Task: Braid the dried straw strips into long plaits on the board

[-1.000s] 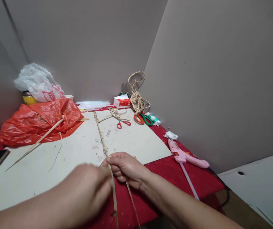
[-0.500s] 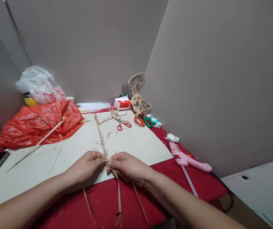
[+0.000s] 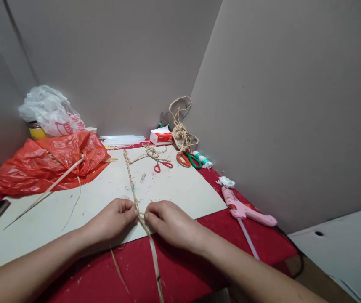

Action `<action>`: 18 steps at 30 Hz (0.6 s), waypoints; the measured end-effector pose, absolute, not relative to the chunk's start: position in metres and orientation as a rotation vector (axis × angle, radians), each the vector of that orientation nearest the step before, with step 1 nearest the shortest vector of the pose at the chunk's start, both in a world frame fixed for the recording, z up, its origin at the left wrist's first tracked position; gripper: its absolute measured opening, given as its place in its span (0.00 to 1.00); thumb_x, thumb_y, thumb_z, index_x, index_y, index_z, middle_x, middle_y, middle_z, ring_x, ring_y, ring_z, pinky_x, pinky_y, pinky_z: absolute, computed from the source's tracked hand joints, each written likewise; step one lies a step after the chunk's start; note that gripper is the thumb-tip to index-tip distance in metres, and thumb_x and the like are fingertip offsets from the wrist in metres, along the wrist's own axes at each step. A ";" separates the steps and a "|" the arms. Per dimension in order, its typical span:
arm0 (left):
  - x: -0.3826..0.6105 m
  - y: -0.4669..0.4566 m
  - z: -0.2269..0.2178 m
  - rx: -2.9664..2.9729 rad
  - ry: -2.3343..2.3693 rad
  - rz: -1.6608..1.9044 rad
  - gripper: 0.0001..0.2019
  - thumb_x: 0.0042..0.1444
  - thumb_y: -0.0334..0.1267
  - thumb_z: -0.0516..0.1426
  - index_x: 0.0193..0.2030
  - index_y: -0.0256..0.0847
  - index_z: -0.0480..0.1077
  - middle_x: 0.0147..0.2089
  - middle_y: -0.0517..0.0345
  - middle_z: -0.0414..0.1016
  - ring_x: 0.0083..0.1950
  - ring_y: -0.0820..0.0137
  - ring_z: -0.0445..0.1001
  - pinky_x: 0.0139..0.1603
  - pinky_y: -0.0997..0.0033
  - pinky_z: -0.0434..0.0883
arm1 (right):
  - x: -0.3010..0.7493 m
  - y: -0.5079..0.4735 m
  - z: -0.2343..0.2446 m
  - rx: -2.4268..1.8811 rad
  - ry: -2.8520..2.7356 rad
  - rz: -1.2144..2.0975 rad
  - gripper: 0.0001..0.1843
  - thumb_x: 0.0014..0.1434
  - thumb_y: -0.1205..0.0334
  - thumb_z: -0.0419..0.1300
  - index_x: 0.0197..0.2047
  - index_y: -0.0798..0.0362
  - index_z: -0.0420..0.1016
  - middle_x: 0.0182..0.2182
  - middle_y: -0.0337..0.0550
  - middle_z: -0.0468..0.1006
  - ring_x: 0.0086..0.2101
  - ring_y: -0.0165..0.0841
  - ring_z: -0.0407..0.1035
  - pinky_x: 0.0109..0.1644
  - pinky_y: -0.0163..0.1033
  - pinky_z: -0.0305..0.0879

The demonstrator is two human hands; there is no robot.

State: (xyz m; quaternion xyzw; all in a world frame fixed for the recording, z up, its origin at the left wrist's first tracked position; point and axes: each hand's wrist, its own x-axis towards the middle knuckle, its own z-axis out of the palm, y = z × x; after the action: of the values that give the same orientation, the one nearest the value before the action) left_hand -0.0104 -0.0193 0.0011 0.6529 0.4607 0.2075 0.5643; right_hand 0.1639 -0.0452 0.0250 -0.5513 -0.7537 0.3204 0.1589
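A thin straw braid runs down the pale board toward me, its lower end lying between my two hands. My left hand pinches a straw strand at the left of that end. On the other side, my right hand pinches another strand, pulled out sideways from the braid. Between the hands, a loose straw strand hangs down over the red cloth. A thinner strand trails below my left wrist. The fingertips partly hide the strands they grip.
At left lies a red plastic bag with straw sticking out. Small red-handled scissors, larger scissors with orange and green handles and a bundle of straw cord are at the back. A pink glue gun sits on the right.
My hands have moved slightly apart, and my right hand now draws a strand out to the right. The strand that hung below my right wrist no longer shows.
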 end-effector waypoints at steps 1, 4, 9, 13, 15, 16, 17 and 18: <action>-0.010 -0.019 0.000 1.536 1.081 0.499 0.13 0.49 0.45 0.53 0.23 0.37 0.64 0.20 0.64 0.59 0.24 0.77 0.53 0.25 0.76 0.53 | 0.163 -0.046 0.026 -1.570 -2.103 1.006 0.12 0.55 0.66 0.49 0.25 0.57 0.69 0.21 0.39 0.68 0.24 0.26 0.59 0.28 0.31 0.51; -0.010 -0.020 -0.003 1.495 1.060 0.535 0.13 0.49 0.43 0.54 0.21 0.36 0.65 0.20 0.63 0.61 0.23 0.77 0.55 0.25 0.76 0.53 | 0.154 -0.055 0.025 -1.565 -1.906 1.339 0.13 0.57 0.66 0.46 0.27 0.57 0.70 0.17 0.37 0.64 0.20 0.25 0.56 0.24 0.30 0.51; -0.009 -0.024 -0.002 1.246 0.992 0.546 0.14 0.48 0.43 0.55 0.19 0.37 0.61 0.16 0.66 0.56 0.19 0.80 0.50 0.21 0.77 0.48 | 0.134 -0.080 0.013 -1.638 -2.073 1.016 0.15 0.59 0.64 0.46 0.29 0.57 0.71 0.23 0.45 0.72 0.23 0.29 0.64 0.27 0.33 0.53; -0.008 -0.030 0.003 1.140 0.968 0.585 0.13 0.47 0.43 0.58 0.24 0.36 0.63 0.17 0.67 0.58 0.18 0.81 0.51 0.21 0.77 0.47 | 0.132 -0.097 0.018 -1.695 -2.345 0.720 0.14 0.59 0.62 0.47 0.31 0.57 0.72 0.26 0.52 0.75 0.23 0.33 0.64 0.27 0.37 0.49; -0.008 -0.030 0.006 1.142 0.965 0.600 0.12 0.46 0.42 0.60 0.26 0.36 0.64 0.19 0.64 0.63 0.20 0.80 0.55 0.22 0.78 0.49 | 0.139 -0.100 0.028 -1.616 -2.450 0.811 0.15 0.58 0.58 0.49 0.28 0.55 0.72 0.23 0.49 0.74 0.21 0.31 0.62 0.25 0.37 0.47; -0.008 -0.030 0.007 1.134 0.951 0.603 0.11 0.46 0.42 0.60 0.27 0.36 0.64 0.20 0.63 0.64 0.20 0.80 0.56 0.22 0.78 0.50 | 0.144 -0.100 0.033 -1.569 -2.443 0.856 0.16 0.58 0.55 0.50 0.26 0.55 0.71 0.22 0.47 0.73 0.20 0.30 0.60 0.25 0.36 0.47; -0.008 -0.030 0.007 1.121 0.930 0.603 0.11 0.46 0.41 0.60 0.27 0.36 0.65 0.20 0.63 0.65 0.20 0.80 0.57 0.23 0.78 0.51 | 0.149 -0.097 0.037 -1.540 -2.385 0.878 0.18 0.59 0.53 0.50 0.24 0.55 0.70 0.20 0.45 0.72 0.20 0.29 0.60 0.25 0.36 0.48; -0.009 -0.030 0.008 1.108 0.905 0.606 0.10 0.47 0.40 0.59 0.27 0.36 0.65 0.21 0.63 0.65 0.20 0.80 0.57 0.23 0.78 0.51 | 0.154 -0.093 0.040 -1.529 -2.278 0.874 0.19 0.59 0.52 0.49 0.23 0.54 0.69 0.20 0.43 0.71 0.21 0.29 0.59 0.25 0.35 0.49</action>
State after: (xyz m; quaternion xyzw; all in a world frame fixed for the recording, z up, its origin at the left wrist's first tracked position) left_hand -0.0087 -0.0301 0.0080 0.5001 0.4085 0.2734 0.7130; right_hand 0.1537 -0.0928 0.0397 -0.5265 -0.7843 0.3010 0.1306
